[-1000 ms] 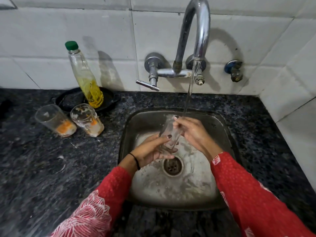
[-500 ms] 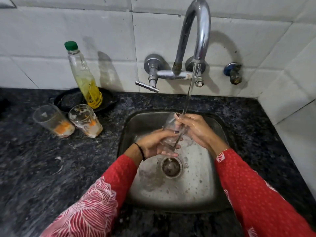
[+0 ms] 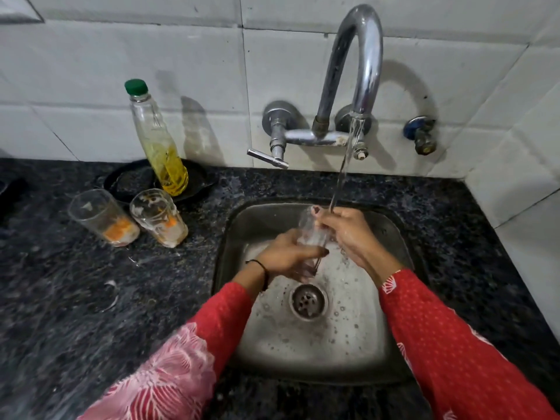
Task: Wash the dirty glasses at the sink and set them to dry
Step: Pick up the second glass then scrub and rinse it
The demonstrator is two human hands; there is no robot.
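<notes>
Left hand (image 3: pixel 288 256) is wrapped round the lower body of the clear glass (image 3: pixel 312 234), right hand (image 3: pixel 351 234) pinching its rim, up at 12 o'clock in the sink (image 3: pixel 230 231) under the tap stream (image 3: pixel 342 171). Wet glass is probably light but slick and breakable, so holding the body low looks safer than the thin rim. Versus a second ago: same grip, more bubbly water round the drain (image 3: pixel 307 301). Two dirty glasses (image 3: pixel 159 218) wait at 10 o'clock on the tabletop (image 3: pixel 75 298).

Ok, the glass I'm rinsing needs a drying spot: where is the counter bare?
Bare: the dark speckled stone counter right of the steel sink, up to the white tiled wall, and the wide stretch left of it. Crowded: back left, with two orange-stained glasses, green-capped bottle, black dish.
</notes>
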